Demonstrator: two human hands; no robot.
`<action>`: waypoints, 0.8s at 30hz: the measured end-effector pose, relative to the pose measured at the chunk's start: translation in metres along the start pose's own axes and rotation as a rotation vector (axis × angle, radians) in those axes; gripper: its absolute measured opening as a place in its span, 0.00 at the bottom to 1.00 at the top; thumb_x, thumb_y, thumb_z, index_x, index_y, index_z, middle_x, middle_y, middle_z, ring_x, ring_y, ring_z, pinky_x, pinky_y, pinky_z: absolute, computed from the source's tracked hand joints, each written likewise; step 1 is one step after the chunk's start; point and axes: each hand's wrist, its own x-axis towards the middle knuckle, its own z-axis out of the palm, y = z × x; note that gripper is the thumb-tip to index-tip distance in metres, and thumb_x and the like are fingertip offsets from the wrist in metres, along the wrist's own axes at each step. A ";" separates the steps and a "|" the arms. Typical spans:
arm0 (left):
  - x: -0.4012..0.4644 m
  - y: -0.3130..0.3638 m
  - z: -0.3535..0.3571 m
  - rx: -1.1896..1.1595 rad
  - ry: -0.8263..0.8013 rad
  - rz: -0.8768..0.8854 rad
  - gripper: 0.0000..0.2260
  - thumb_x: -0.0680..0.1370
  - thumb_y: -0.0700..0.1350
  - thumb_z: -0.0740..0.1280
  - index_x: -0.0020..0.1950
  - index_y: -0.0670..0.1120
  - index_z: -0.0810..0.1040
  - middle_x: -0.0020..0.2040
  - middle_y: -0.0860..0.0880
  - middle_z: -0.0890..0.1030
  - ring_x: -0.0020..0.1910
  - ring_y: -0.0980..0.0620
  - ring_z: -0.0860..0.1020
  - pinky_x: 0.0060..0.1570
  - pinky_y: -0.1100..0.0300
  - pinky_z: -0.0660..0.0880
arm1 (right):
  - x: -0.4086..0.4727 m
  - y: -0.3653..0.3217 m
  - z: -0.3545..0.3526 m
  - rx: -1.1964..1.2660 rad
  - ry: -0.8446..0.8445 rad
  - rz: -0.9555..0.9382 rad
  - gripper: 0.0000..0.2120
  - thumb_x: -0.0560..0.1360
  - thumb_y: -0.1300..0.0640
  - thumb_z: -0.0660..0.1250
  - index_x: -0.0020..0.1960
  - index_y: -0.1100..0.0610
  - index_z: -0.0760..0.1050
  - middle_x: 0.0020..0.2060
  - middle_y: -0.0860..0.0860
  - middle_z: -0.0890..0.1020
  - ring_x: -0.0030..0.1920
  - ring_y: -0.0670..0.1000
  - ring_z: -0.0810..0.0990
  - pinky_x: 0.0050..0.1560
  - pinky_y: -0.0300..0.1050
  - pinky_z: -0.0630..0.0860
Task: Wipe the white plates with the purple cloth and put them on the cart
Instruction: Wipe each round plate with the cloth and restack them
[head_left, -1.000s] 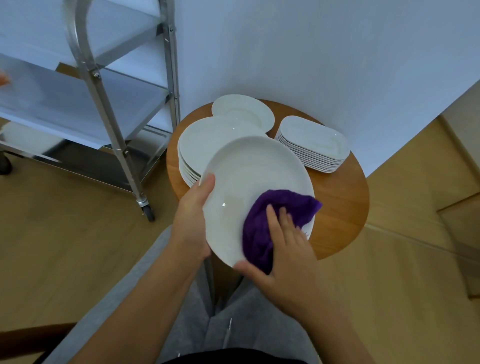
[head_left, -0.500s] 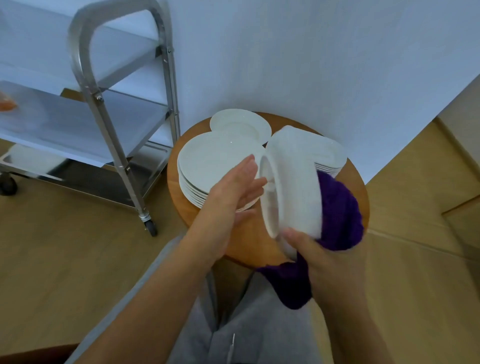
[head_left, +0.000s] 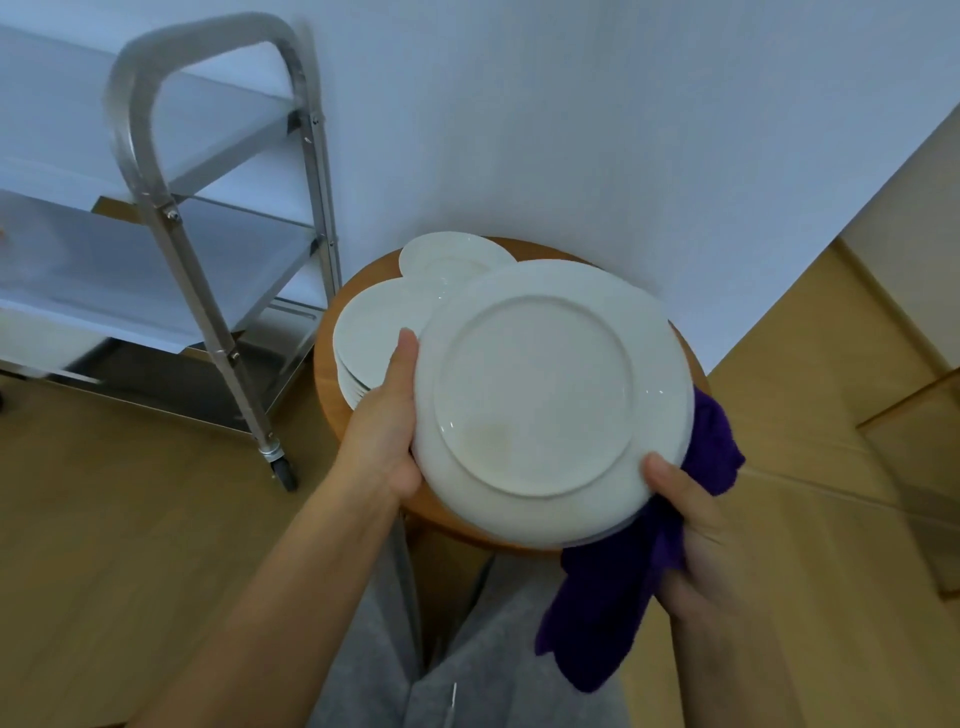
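**Hands have flipped the plate: underside now faces the camera**

Left hand (head_left: 387, 441) grips the left rim of the round white ceramic plate (head_left: 550, 400), thumb lying up along the edge, fingers hidden beneath. Right hand (head_left: 696, 525) holds the lower-right rim, thumb on top, with the purple cloth (head_left: 623, 597) bunched between palm and plate; the cloth hangs down toward the lower right of the frame.

Change: one second ago the plate was face up and the right hand was pressing the cloth on the eating surface. Half a second ago it was edge-on, mid-turn. Now it is inverted, foot ring and base toward the camera. Also, the left hand has moved from the upper-left rim to the left rim.

My read: top face done, back face next. There is a faint tan smudge on the base, lower left inside the foot ring, so it probably needs a pass there. Cart step not yet started.

Orientation: the plate is round, so no long axis. Its face is roughly level, base up and eating side down, sitting centre frame, held above the round wooden tabletop (head_left: 332, 395).

Stack of white plates (head_left: 374, 332) is partly hidden behind it, left of centre. Steel shelf cart (head_left: 218, 291) stands upper left, well apart from the held plate.
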 end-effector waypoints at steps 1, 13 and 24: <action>0.001 0.001 -0.002 0.025 0.021 0.024 0.11 0.76 0.59 0.62 0.42 0.53 0.75 0.35 0.52 0.84 0.43 0.49 0.80 0.47 0.51 0.78 | 0.002 0.001 -0.001 -0.021 0.043 -0.002 0.38 0.49 0.53 0.83 0.58 0.54 0.77 0.50 0.52 0.84 0.48 0.51 0.84 0.40 0.43 0.81; -0.016 0.013 0.006 0.779 -0.098 0.526 0.26 0.75 0.59 0.60 0.47 0.34 0.76 0.44 0.35 0.79 0.43 0.37 0.78 0.44 0.47 0.76 | 0.027 -0.041 0.062 -1.286 -0.360 -0.640 0.30 0.72 0.46 0.67 0.70 0.40 0.59 0.66 0.41 0.69 0.65 0.40 0.68 0.65 0.37 0.67; -0.020 0.031 -0.009 0.709 -0.202 0.464 0.24 0.63 0.65 0.58 0.39 0.45 0.76 0.36 0.47 0.79 0.37 0.50 0.78 0.41 0.59 0.75 | 0.052 -0.083 0.046 -1.168 -0.613 -0.261 0.37 0.52 0.44 0.81 0.58 0.41 0.70 0.53 0.40 0.79 0.55 0.43 0.78 0.46 0.39 0.79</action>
